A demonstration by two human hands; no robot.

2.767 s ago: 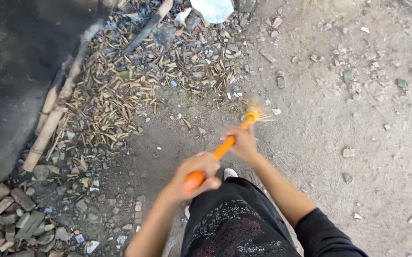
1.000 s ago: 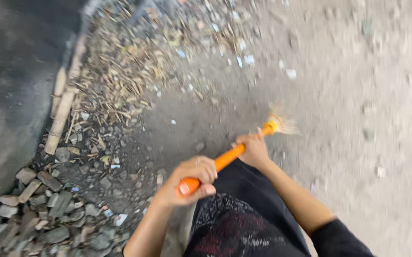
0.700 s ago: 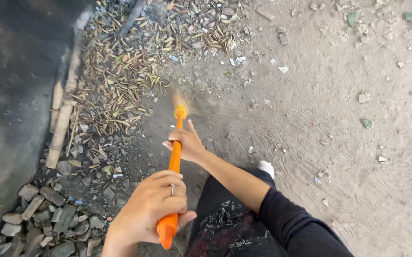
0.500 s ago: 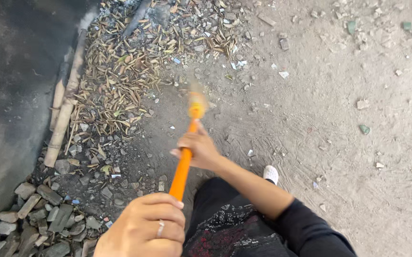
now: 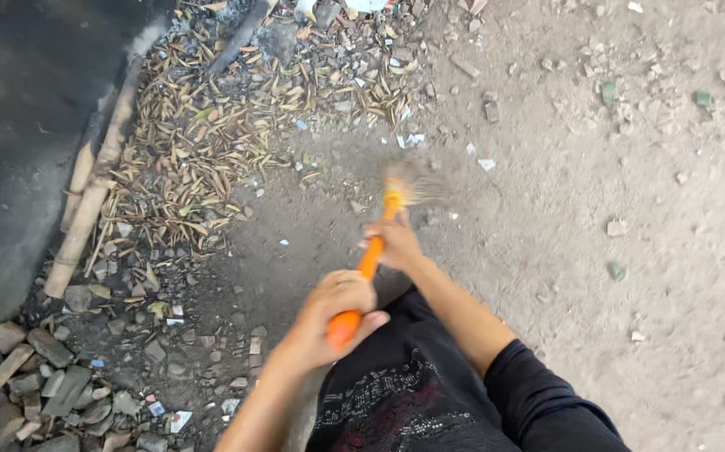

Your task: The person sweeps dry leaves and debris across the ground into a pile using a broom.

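Head camera, looking straight down: both bare hands hold a short broom with an orange plastic handle (image 5: 368, 261) and a pale straw-coloured bristle head (image 5: 411, 181). The left hand (image 5: 334, 311) is wrapped in a closed grip around the rounded near end of the handle, fingers curled over the top. The right hand (image 5: 394, 243) is closed around the handle further along, close to where the bristles begin; its forearm runs back to a dark sleeve (image 5: 538, 402). The broom slants away from the body, with the bristle head down at the bare dirt ground (image 5: 630, 167) and blurred, so whether it touches the earth cannot be told.

Beyond and to the left of the bristles lies a wide heap of dry brown leaves and small rubble (image 5: 212, 142), well apart from the hands. Along its left edge lies a pale bamboo pole (image 5: 95, 192), beside a dark grey slab surface (image 5: 19, 125). Near the bottom left corner sits a cluster of grey stones and brick fragments (image 5: 36, 377). Dark patterned clothing (image 5: 404, 393) fills the lower middle.
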